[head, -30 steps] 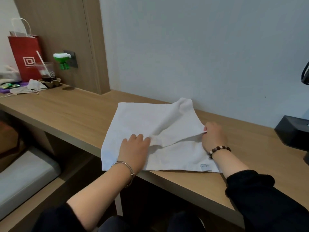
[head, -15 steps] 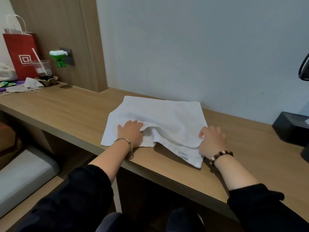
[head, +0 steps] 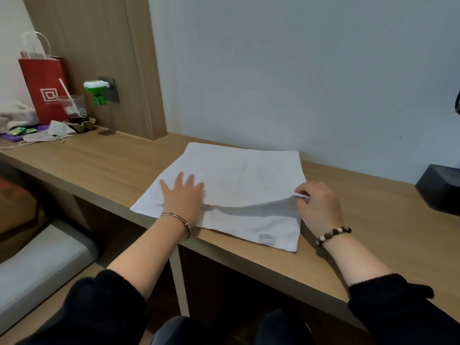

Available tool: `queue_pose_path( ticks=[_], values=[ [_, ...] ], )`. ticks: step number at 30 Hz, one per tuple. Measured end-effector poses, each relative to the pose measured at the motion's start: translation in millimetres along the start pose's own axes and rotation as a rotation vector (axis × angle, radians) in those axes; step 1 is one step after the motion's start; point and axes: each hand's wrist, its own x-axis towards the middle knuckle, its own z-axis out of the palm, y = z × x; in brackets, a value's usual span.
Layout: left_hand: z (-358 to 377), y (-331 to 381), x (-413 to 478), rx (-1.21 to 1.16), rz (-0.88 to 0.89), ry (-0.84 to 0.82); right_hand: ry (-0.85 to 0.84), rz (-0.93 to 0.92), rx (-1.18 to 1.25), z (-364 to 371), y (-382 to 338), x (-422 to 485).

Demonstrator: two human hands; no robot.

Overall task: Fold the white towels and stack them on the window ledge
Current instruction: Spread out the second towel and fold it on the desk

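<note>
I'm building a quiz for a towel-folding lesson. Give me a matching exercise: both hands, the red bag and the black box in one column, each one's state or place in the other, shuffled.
1. left hand
2. right hand
3. red bag
4. black box

a. pinches the upper layer of the white towel
b. on the desk, at the view's right edge
c. flat on the towel, fingers spread
d. stands at the desk's far left

Pairs: 1-c, 2-a, 3-d, 4-b

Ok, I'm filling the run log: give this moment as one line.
step: folding white towel | left hand: pressed flat on towel | right hand: pinches upper layer's edge | surface: wooden counter
</note>
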Motion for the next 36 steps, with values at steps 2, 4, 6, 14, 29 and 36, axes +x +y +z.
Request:
queue_pose_path(
  ticks=[2, 4, 6, 14, 29, 36],
  values=[
    [-2, 23, -12, -0.175, 0.153, 0.040, -0.103, -0.016, 0.083, 0, -1, -2],
    [-3, 48, -23, -0.269, 0.289, 0.084, -0.190, -0.020, 0.131, 2, -3, -4],
    [-1, 68, -30, -0.361, 0.341, 0.059, -0.225, 0.036, 0.221, 3, -8, -4],
    [13, 95, 1, -0.378, 0.313, -0.069, -0.215, 0.169, 0.375, -1, 3, 9],
    [2, 138, 10, -0.882, 0.354, 0.298, -0.252, 0.307, 0.409, -25, 13, 9],
    [-1, 123, 13, -1.344, -0.006, 0.124, -0.807, -0.062, 0.115, -34, -8, -10]
  ],
)
